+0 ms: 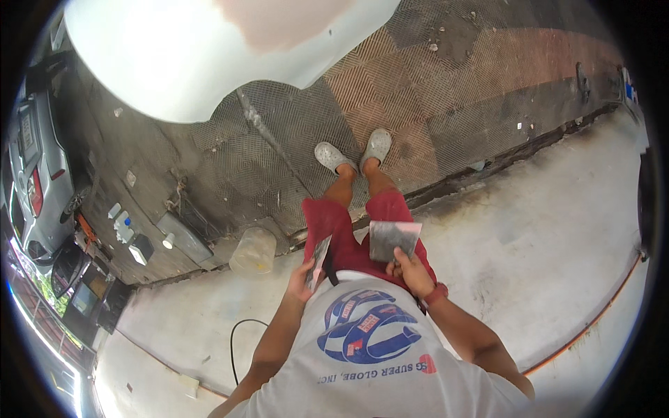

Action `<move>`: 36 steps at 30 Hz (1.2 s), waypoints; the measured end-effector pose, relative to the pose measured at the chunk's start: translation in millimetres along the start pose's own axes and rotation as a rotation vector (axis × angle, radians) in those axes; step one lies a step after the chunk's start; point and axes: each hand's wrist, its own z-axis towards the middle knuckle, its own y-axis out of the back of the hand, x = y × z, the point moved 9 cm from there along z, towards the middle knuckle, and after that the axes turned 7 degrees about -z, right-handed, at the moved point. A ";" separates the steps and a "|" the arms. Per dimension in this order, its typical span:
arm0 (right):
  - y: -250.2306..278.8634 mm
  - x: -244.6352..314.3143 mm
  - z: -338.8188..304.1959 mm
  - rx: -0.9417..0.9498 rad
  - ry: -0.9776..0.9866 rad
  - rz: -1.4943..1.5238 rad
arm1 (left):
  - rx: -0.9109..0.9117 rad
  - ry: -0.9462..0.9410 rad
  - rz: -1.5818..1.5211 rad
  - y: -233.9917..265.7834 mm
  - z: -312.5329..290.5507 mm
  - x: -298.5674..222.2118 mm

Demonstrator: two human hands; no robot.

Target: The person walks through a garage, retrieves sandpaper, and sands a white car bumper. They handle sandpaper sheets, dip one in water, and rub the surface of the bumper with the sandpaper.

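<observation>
My left hand (301, 280) is closed around a thin flat plate (319, 259), which is tilted nearly edge-on and has a pinkish smear. My right hand (412, 273), with a red band at its wrist, grips a grey square plate (391, 240) by its near edge; its broad face shows dark smears and pinkish edges. Both plates look like putty spreaders and are held apart in front of my waist. Beyond my feet, a large white curved panel (160, 56) carries a pinkish patch (282, 21), with neither hand touching it.
A translucent bucket (253, 252) stands to the left of my legs. A dark hose (233, 341) curls beside my left arm. Further left are a silver car (49, 167), a white cup (168, 241) and small containers. A dirty gap (488, 171) runs along the patterned floor tiles (390, 90).
</observation>
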 end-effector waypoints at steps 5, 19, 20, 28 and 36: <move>19.0 30.6 29.8 0.064 0.188 -0.288 | 0.000 -0.021 -0.055 -15.0 18.2 -17.4; 71.7 276.1 427.5 -0.001 0.786 -0.051 | 0.316 -0.282 0.347 -199.0 359.0 -190.8; 69.5 285.3 442.0 0.027 0.810 0.077 | 0.336 -0.328 0.330 -202.1 371.2 -203.0; 20.4 338.8 445.0 0.617 0.796 0.409 | 0.594 -0.631 0.124 -199.5 369.9 -244.0; -29.5 306.1 451.0 0.840 0.795 -0.233 | 0.497 -0.944 0.218 -202.8 326.1 -234.1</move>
